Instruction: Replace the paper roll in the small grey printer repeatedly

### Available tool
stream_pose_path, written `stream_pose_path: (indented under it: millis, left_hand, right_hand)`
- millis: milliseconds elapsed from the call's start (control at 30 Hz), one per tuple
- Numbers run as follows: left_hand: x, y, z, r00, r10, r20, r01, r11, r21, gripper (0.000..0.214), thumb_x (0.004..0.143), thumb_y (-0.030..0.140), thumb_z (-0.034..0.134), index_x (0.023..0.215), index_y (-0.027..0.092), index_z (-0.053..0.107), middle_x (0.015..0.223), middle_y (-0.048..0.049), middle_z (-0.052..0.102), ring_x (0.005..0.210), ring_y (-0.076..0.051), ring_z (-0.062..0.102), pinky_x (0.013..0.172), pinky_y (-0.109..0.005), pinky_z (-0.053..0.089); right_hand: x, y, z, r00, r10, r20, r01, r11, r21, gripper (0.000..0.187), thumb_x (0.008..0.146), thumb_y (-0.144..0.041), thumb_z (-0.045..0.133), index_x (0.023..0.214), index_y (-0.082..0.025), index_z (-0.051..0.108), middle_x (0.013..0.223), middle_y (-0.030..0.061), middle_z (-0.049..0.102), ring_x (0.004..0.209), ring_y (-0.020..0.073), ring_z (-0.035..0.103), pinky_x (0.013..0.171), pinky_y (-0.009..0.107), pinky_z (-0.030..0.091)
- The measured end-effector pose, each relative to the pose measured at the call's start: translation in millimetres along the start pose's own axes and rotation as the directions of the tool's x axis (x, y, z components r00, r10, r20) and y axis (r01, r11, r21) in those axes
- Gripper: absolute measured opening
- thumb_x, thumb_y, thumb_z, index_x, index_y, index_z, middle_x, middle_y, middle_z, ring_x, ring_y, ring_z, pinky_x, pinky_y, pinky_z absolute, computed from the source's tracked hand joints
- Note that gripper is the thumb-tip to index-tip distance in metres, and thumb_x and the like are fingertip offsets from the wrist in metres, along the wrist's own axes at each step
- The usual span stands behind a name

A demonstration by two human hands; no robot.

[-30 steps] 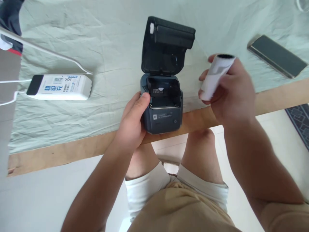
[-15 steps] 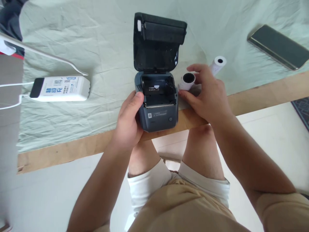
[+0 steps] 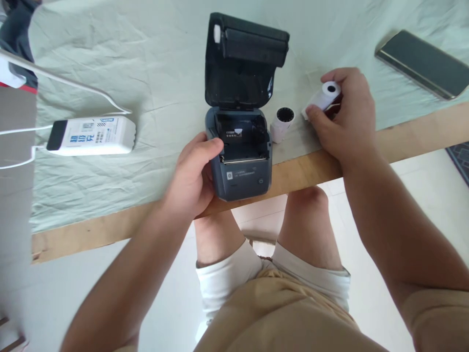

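Observation:
A dark label printer (image 3: 244,178) stands near the table's front edge, its black lid (image 3: 240,78) swung up and its paper bay bare. My left hand (image 3: 196,171) grips the printer's left side, thumb on the top rim. To the right of the printer a white roll with a black core (image 3: 281,128) stands upright, touched by neither hand. Farther right, my right hand (image 3: 344,112) has thumb and fingers around a white paper roll (image 3: 321,98) with a small dark core hole. That roll lies tilted; whether it still touches the cloth I cannot tell.
A black phone (image 3: 423,63) lies at the right on the pale green cloth (image 3: 164,58). On the left rests a white power bank (image 3: 97,136) with cables (image 3: 73,78). The wooden table edge (image 3: 106,232) runs along the front, above my legs.
My right hand has let go of the black-cored roll beside the printer and moved right to the other white roll, closing on it. My left hand stays on the printer.

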State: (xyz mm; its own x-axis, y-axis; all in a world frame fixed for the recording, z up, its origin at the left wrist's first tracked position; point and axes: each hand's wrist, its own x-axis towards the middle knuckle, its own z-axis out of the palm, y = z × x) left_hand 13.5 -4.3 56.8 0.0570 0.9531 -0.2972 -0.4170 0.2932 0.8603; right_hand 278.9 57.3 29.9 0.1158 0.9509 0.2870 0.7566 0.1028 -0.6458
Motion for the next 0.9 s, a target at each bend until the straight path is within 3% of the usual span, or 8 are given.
stream_pose_path:
  millis: [133, 333, 533, 600, 667, 767, 900]
  left_hand:
    - [12.4, 10.4, -2.9, 0.994, -0.101, 0.039, 0.099, 0.994, 0.050, 0.014, 0.077, 0.030, 0.076, 0.082, 0.017, 0.072, 0.078, -0.0039, 0.072, 0.063, -0.016, 0.067, 0.055, -0.030, 0.054]
    - [29.2, 23.6, -9.7, 0.961, -0.070, 0.268, 0.057, 0.997, 0.055, 0.040, 0.076, 0.019, 0.074, 0.116, 0.019, 0.072, 0.104, -0.0068, 0.078, 0.082, -0.024, 0.072, 0.060, -0.034, 0.055]
    - [33.5, 36.3, -4.1, 0.962, -0.067, 0.263, 0.032, 0.990, 0.135, 0.031, 0.077, 0.015, 0.072, 0.108, 0.016, 0.068, 0.116, -0.0108, 0.078, 0.091, -0.025, 0.074, 0.069, -0.035, 0.058]
    - [37.5, 33.0, -5.6, 0.969, -0.073, 0.235, 0.053, 0.994, 0.091, 0.027, 0.075, 0.015, 0.071, 0.102, 0.016, 0.071, 0.098, -0.0071, 0.077, 0.082, -0.022, 0.073, 0.064, -0.032, 0.057]
    - [43.3, 27.6, -9.7, 0.952, -0.072, 0.296, 0.065, 0.997, 0.033, 0.022, 0.073, 0.016, 0.072, 0.095, 0.016, 0.075, 0.082, -0.0018, 0.071, 0.069, -0.015, 0.068, 0.058, -0.026, 0.052]
    - [52.2, 21.1, -16.9, 0.924, -0.054, 0.380, 0.059, 0.998, -0.001, 0.018, 0.069, 0.023, 0.083, 0.085, 0.016, 0.078, 0.078, -0.0016, 0.071, 0.068, -0.015, 0.068, 0.055, -0.026, 0.056]
    - [57.3, 15.5, -19.6, 0.934, -0.021, 0.356, 0.043, 0.998, -0.054, 0.034, 0.070, 0.013, 0.079, 0.102, 0.025, 0.081, 0.087, 0.0038, 0.076, 0.070, -0.013, 0.070, 0.057, -0.024, 0.057]
  right_hand:
    - [-4.2, -4.4, -3.7, 1.000, -0.021, 0.002, 0.021, 0.999, 0.034, 0.045, 0.085, -0.023, 0.073, 0.126, -0.034, 0.057, 0.131, 0.0092, 0.065, 0.108, 0.0299, 0.068, 0.094, 0.051, 0.058]
    - [-3.8, -9.6, -3.3, 0.999, -0.028, 0.021, 0.028, 0.999, -0.028, 0.041, 0.085, -0.020, 0.070, 0.123, -0.029, 0.059, 0.126, 0.0135, 0.062, 0.102, 0.0281, 0.065, 0.094, 0.050, 0.057]
    - [-1.0, -6.2, -1.3, 0.998, -0.066, 0.005, 0.066, 0.991, -0.112, 0.043, 0.084, -0.020, 0.070, 0.125, -0.029, 0.064, 0.122, 0.0121, 0.065, 0.093, 0.0237, 0.063, 0.092, 0.045, 0.058]
    - [-1.0, -5.7, -0.6, 0.998, -0.070, -0.007, 0.068, 0.986, -0.150, 0.046, 0.083, -0.018, 0.069, 0.128, -0.026, 0.066, 0.123, 0.0141, 0.066, 0.094, 0.0240, 0.062, 0.094, 0.046, 0.058]
    - [-1.5, -5.7, 0.2, 0.997, -0.069, -0.029, 0.063, 0.983, -0.170, 0.049, 0.081, -0.015, 0.069, 0.129, -0.024, 0.067, 0.123, 0.0152, 0.067, 0.093, 0.0238, 0.062, 0.094, 0.045, 0.058]
    - [-2.5, -5.9, 0.7, 0.997, -0.061, -0.051, 0.051, 0.983, -0.177, 0.052, 0.079, -0.013, 0.069, 0.129, -0.025, 0.069, 0.122, 0.0143, 0.067, 0.090, 0.0222, 0.061, 0.091, 0.043, 0.058]
    - [-2.7, -6.2, -0.1, 0.996, -0.079, -0.034, 0.071, 0.979, -0.192, 0.052, 0.080, -0.013, 0.068, 0.130, -0.025, 0.069, 0.122, 0.0139, 0.067, 0.094, 0.0235, 0.062, 0.091, 0.043, 0.057]
